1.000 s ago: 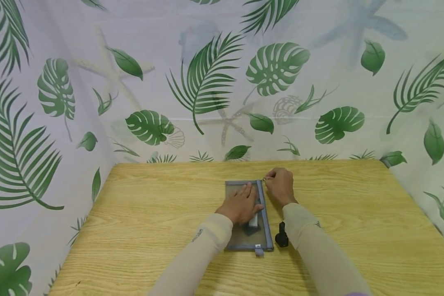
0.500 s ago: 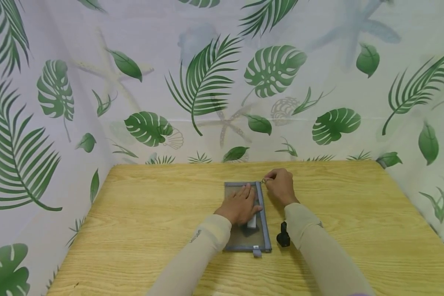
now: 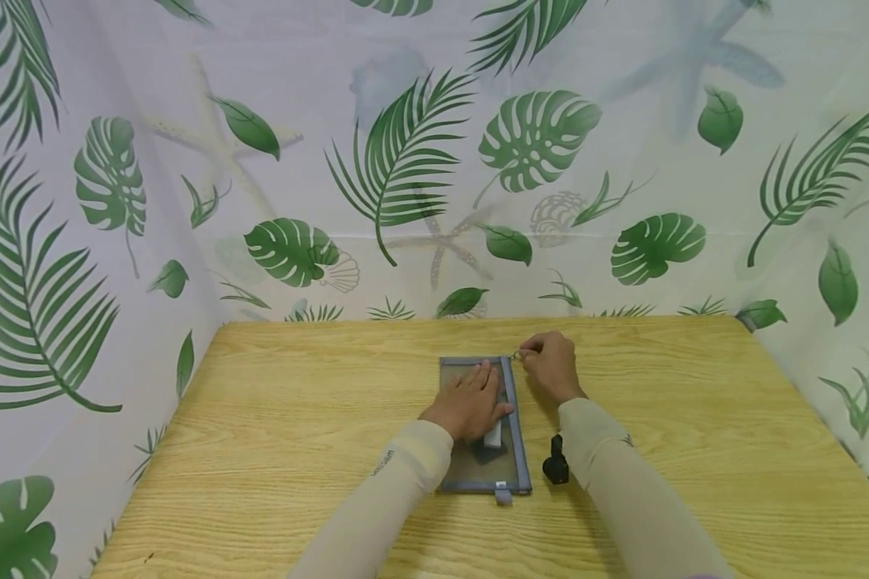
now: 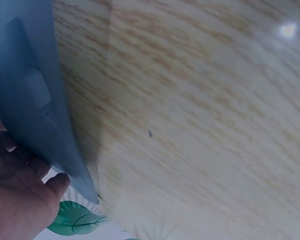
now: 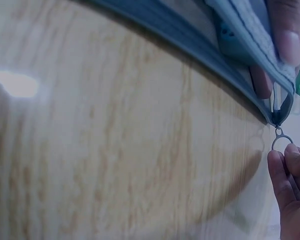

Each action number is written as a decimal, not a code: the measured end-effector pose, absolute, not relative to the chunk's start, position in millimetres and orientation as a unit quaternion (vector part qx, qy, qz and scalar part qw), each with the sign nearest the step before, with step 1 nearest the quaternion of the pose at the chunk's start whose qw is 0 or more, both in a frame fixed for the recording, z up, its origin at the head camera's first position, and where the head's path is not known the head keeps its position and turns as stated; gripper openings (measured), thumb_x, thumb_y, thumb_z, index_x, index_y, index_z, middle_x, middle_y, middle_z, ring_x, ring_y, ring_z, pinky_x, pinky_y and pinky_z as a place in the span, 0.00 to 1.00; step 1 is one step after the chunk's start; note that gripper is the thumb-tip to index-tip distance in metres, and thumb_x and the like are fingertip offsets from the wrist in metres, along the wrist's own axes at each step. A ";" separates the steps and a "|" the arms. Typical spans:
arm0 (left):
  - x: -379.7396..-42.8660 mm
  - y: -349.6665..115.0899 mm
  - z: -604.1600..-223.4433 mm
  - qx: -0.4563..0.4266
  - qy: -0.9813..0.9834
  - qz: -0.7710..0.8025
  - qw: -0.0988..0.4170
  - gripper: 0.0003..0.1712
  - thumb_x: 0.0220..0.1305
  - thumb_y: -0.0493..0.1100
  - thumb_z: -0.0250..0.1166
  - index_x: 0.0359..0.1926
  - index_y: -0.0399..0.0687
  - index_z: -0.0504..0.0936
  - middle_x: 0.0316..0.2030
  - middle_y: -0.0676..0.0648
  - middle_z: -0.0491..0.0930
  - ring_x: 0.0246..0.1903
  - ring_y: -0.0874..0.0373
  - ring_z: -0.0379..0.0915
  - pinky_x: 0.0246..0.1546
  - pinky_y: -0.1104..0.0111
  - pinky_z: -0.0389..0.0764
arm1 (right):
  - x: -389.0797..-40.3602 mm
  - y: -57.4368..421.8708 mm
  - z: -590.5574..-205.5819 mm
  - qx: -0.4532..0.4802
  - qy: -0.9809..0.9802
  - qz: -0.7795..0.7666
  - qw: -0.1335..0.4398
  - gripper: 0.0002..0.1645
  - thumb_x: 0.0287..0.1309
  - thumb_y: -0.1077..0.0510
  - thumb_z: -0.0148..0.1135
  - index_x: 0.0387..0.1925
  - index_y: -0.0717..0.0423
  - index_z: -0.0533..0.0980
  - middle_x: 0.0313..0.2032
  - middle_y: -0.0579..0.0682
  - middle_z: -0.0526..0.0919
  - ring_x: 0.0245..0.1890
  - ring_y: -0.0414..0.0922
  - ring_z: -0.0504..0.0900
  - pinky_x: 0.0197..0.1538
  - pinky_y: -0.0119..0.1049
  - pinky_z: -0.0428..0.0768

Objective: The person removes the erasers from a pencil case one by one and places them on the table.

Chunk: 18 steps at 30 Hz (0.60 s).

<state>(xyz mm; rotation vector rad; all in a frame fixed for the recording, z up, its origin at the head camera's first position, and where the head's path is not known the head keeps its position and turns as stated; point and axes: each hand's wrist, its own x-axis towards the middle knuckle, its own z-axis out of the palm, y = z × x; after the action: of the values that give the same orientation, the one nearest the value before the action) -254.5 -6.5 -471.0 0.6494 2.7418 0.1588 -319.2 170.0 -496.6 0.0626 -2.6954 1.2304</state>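
Note:
A grey-blue mesh zipper pouch point(image 3: 471, 466) lies flat on the table. Through its mesh show a whitish block point(image 3: 493, 435) and a dark patch beside it. My left hand point(image 3: 467, 406) rests on the pouch, palm down, fingers straight toward the far end. In the left wrist view, the fingers of my left hand point(image 4: 22, 185) overlap the pouch's edge. At the far right corner, my right hand point(image 3: 553, 366) pinches the ring-shaped zipper pull point(image 5: 282, 141) between thumb and forefinger. The zipper's two edges stand apart beside that corner in the right wrist view.
A small black object point(image 3: 555, 462) with a short upright stem sits right of the pouch, beside the right sleeve point(image 3: 608, 466). The wood-grain table point(image 3: 297, 418) meets a leaf-printed cloth point(image 3: 376, 281) at the back and along the left.
The camera view shifts slightly. Both hands keep their places, the left on the pouch and the right on the zipper pull.

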 end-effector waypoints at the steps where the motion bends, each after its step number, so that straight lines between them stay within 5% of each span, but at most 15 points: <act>1: -254.6 -6.4 -471.0 0.228 0.959 0.055 0.158 0.41 0.80 0.64 0.38 0.82 0.47 0.46 0.80 0.46 0.42 0.79 0.55 0.38 0.76 0.58 0.47 | -319.2 170.5 -496.9 0.019 -0.906 0.412 0.089 0.06 0.62 0.68 0.65 0.35 0.68 0.86 0.34 0.61 0.88 0.35 0.55 0.86 0.41 0.49 0.84; 18: -255.5 -5.5 -471.2 0.235 0.959 0.049 0.149 0.41 0.80 0.63 0.39 0.81 0.45 0.47 0.80 0.46 0.43 0.78 0.55 0.39 0.76 0.58 0.48 | -317.7 173.2 -493.6 0.013 -0.911 0.403 0.085 0.08 0.63 0.69 0.64 0.39 0.70 0.85 0.38 0.64 0.87 0.39 0.58 0.85 0.44 0.52 0.83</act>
<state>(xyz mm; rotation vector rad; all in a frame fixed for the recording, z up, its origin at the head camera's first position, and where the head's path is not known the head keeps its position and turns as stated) -255.5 -5.5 -471.2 0.6764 2.7575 0.1403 -317.7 173.2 -493.6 0.0381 -2.7171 1.2020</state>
